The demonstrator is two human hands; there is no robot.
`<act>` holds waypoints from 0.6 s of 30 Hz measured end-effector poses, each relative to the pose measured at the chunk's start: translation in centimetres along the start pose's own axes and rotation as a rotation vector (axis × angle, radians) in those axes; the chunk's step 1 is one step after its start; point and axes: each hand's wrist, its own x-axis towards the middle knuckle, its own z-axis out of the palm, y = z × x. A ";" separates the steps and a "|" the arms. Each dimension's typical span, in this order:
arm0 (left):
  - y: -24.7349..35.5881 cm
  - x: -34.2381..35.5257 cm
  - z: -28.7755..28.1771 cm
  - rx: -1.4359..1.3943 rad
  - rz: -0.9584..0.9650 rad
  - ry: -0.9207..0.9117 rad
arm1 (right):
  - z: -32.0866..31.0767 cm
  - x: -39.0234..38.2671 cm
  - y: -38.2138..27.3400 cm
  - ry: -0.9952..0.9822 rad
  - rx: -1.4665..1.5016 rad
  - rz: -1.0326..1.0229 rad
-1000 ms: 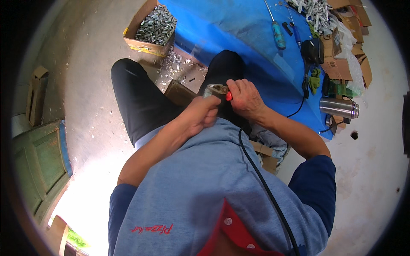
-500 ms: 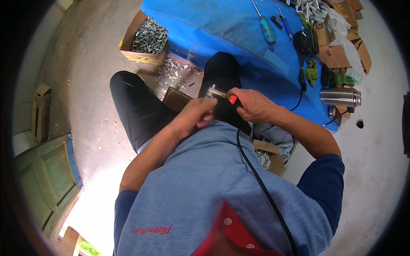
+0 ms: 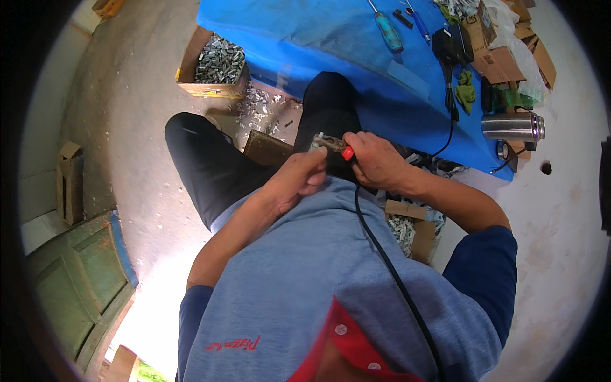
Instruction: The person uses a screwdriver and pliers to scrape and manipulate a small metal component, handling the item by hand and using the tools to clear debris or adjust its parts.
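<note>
In front of my belly, my left hand [image 3: 298, 175] pinches a small pale piece [image 3: 316, 144] between thumb and fingers; its exact kind is too small to make out. Close on its right, my right hand [image 3: 380, 160] is wrapped round a red-handled tool [image 3: 347, 153] with a metal head like plier jaws. That head reaches left to the pale piece and seems to touch it. Most of the tool's handle is hidden in my right fist. A black cord [image 3: 388, 264] runs from just below that fist down over my shirt.
A blue-covered table [image 3: 305, 38] carries a screwdriver [image 3: 388, 33], a black power adapter [image 3: 445, 48] and a steel flask [image 3: 512, 127]. A cardboard box [image 3: 216, 89] of small metal parts stands on the floor, scraps [image 3: 261, 105] beside it. Another box [image 3: 423, 239] sits right of my waist.
The tool's metal head has turned to show its jaws more plainly, and the pale piece has tilted slightly. Both hands stay close together. The whole view has shifted a little.
</note>
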 end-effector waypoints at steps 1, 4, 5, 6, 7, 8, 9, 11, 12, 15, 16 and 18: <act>0.2 -0.1 0.5 -0.024 -0.021 0.031 | 0.6 0.0 0.2 0.063 -0.064 -0.026; 0.3 0.6 1.2 -0.093 -0.067 0.144 | 2.0 1.1 0.8 0.225 -0.225 -0.091; 0.4 0.7 1.5 -0.113 -0.079 0.187 | 2.5 1.4 0.9 0.264 -0.257 -0.103; 0.5 0.5 1.9 -0.093 -0.084 0.118 | 3.1 1.7 1.2 0.302 -0.290 -0.114; 1.4 -0.2 3.4 -0.071 -0.091 0.050 | 4.1 1.8 2.1 0.218 -0.276 -0.107; 2.7 -0.8 4.9 -0.040 -0.094 -0.032 | 4.9 1.9 3.5 0.142 -0.276 -0.095; 3.6 -2.0 6.9 0.064 0.027 -0.029 | 5.6 1.7 3.7 0.054 -0.261 -0.091; 5.8 -3.2 10.0 0.273 0.301 -0.045 | 3.0 2.7 1.7 0.097 0.090 0.228; 6.0 -2.3 8.6 0.240 0.277 -0.020 | 2.6 2.8 2.0 0.238 0.150 0.211; 4.6 0.5 2.8 0.150 0.222 0.087 | 1.6 2.7 2.8 0.134 0.715 0.307; 3.9 0.1 2.3 0.136 0.215 0.050 | 0.8 2.6 2.7 -0.050 1.088 0.363; 2.5 -0.9 2.0 0.106 0.204 -0.019 | -0.1 2.6 2.1 -0.261 1.277 0.462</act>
